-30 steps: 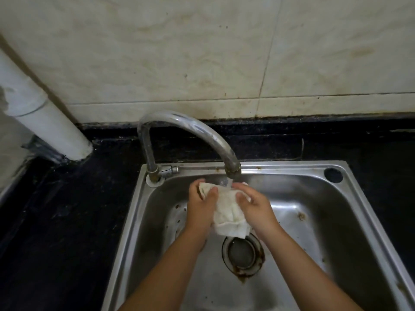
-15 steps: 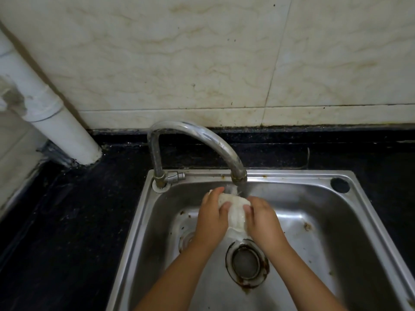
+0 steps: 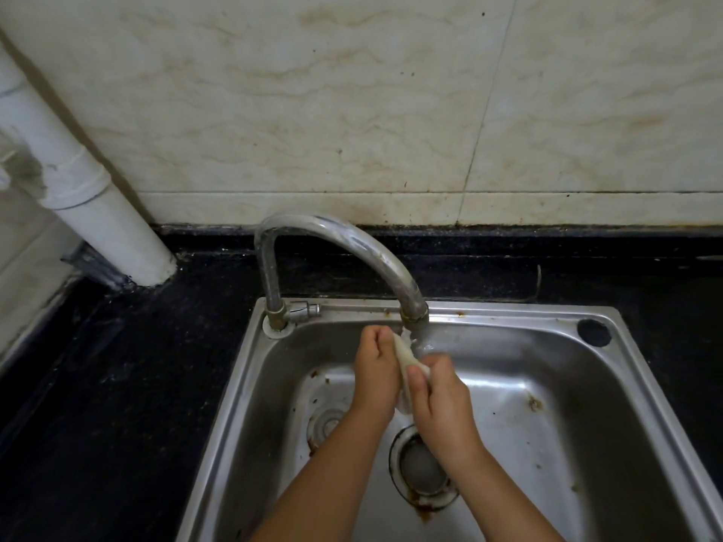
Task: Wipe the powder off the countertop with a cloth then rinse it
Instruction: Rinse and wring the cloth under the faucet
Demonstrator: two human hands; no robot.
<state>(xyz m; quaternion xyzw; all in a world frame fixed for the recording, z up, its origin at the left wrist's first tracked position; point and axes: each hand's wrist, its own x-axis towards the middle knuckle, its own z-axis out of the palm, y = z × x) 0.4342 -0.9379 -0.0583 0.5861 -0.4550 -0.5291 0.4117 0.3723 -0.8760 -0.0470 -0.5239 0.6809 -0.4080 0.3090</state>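
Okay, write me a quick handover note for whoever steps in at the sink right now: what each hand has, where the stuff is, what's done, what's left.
Left hand: grips the cloth, fingers curled round it.
Right hand: pinches the cloth's other side.
Cloth: bunched up between both hands, over the sink, right below the faucet spout. Water seems to be running onto it.
Countertop: no powder shows on the dark surface in view, so wiping looks done.
Left: finish rinsing, probably wring the cloth out, and turn the faucet off at its small lever.
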